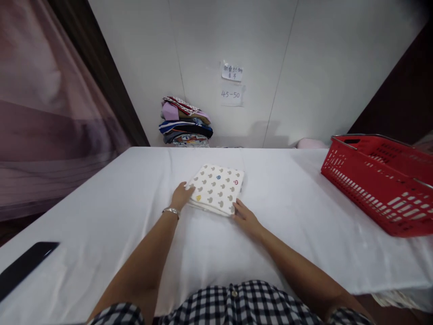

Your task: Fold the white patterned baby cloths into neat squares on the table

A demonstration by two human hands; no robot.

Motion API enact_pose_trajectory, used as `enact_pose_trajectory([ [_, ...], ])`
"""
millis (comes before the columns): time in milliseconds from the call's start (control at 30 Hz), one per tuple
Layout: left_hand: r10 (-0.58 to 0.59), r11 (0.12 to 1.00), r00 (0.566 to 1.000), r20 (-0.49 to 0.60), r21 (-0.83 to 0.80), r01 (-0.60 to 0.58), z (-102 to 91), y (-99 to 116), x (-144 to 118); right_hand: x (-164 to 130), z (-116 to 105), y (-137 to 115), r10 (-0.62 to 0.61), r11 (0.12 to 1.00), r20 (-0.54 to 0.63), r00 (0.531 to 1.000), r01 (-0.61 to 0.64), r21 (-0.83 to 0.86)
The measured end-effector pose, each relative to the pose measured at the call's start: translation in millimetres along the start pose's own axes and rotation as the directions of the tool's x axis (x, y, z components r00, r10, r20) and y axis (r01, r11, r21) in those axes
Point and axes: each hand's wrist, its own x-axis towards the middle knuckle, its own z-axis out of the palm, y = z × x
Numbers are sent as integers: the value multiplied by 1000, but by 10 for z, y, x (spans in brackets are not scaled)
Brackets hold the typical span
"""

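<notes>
A folded white cloth (218, 187) printed with small grey, blue, red and yellow shapes lies in the middle of a white-covered table (287, 198). My left hand (181, 196), with a bracelet on the wrist, touches the cloth's near left corner. My right hand (244, 217) rests at its near right corner, fingertips against the edge. Both hands lie flat, fingers together, pressing the folded piece from either side; neither lifts it.
A red plastic basket (379, 180) stands at the table's right edge. A stack of folded clothes (185, 122) sits against the back wall under two paper notes (232, 83). A black flat object (23, 266) lies at the near left. A pink curtain (40, 113) hangs at left.
</notes>
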Motion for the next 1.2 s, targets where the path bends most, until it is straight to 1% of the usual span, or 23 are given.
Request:
enact_pose_trajectory([
  [67, -7, 1000, 1000, 3, 18, 7, -18, -72, -3, -32, -7, -31, -63, 996, -46, 997, 61, -59],
  [133, 38, 999, 998, -57, 3, -38, 8, -160, -96, -38, -45, -52, -136, 981, -117, 984, 118, -152],
  [200, 142, 990, 976, -162, 2, -143, 39, -234, -228, -10, -78, -92, -228, 951, -134, 965, 190, -245],
  [233, 215, 976, 954, -207, 19, -216, 46, -260, -293, 16, -83, -125, -277, 931, -123, 953, 234, -279],
  [267, 299, 954, 927, -226, 46, -296, 44, -276, -353, 48, -77, -168, -326, 910, -104, 940, 282, -304],
  [300, 385, 923, 896, -220, 78, -378, 33, -281, -404, 84, -61, -221, -372, 887, -78, 925, 329, -324],
  [333, 463, 886, 866, -188, 109, -450, 14, -278, -446, 121, -36, -279, -408, 864, -48, 912, 369, -341],
  [400, 573, 814, 816, -68, 165, -558, -37, -250, -501, 193, 29, -402, -437, 829, 9, 899, 407, -384],
  [433, 601, 785, 799, 0, 190, -590, -64, -231, -516, 225, 64, -459, -432, 815, 36, 901, 407, -412],
  [500, 618, 746, 779, 107, 234, -624, -107, -196, -522, 281, 126, -555, -400, 789, 77, 913, 386, -478],
  [533, 621, 732, 771, 140, 248, -635, -120, -182, -516, 306, 149, -590, -382, 775, 90, 920, 372, -511],
  [633, 650, 694, 741, 170, 266, -669, -130, -162, -473, 377, 186, -646, -349, 730, 126, 929, 353, -585],
  [700, 675, 660, 713, 189, 279, -698, -130, -151, -436, 420, 191, -652, -339, 707, 150, 929, 356, -611],
  [767, 683, 634, 698, 217, 299, -713, -141, -133, -405, 449, 193, -648, -337, 697, 159, 928, 359, -620],
  [867, 672, 639, 714, 197, 333, -693, -179, -113, -383, 449, 213, -637, -365, 689, 149, 919, 374, -621],
  [933, 663, 651, 728, 177, 345, -677, -198, -135, -392, 420, 240, -627, -385, 677, 159, 909, 395, -621],
  [967, 658, 654, 730, 184, 342, -675, -200, -161, -401, 400, 255, -620, -397, 669, 165, 903, 408, -622],
  [1067, 648, 663, 731, 215, 314, -680, -174, -286, -438, 331, 294, -587, -447, 635, 178, 877, 451, -627],
  [1133, 655, 670, 729, 199, 293, -682, -146, -372, -458, 288, 313, -552, -467, 618, 188, 864, 471, -630],
  [1200, 673, 666, 718, 175, 280, -692, -130, -428, -471, 253, 335, -502, -470, 612, 192, 861, 475, -633],
])
